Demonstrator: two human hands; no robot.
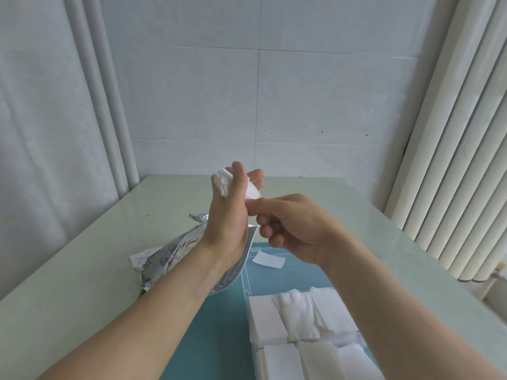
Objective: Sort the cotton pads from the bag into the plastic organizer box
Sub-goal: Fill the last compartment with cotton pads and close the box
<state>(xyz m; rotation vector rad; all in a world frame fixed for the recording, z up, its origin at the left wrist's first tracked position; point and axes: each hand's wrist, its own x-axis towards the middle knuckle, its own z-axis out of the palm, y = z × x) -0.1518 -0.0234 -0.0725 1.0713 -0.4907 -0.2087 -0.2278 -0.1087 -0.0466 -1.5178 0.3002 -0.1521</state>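
**Pads held aloft, box half filled**

Left hand (233, 204) raised above the table (82, 270), gripping a small bunch of pads (222, 182), count impossible to tell. Right hand (290, 226) alongside, fingers curled, thumb and forefinger pinching a pad edge at the bunch. Judged mid-step: peeling pads off the bunch for the box (301, 325). Next move likely called for: a clean pinch on one portion, then a carry down to a free compartment. Counted: two hands; one crumpled bag (170, 253), lying on the table under the left wrist; one loose pad (269, 260) on the blue mat (219, 325); one box, six stacks visible inside.
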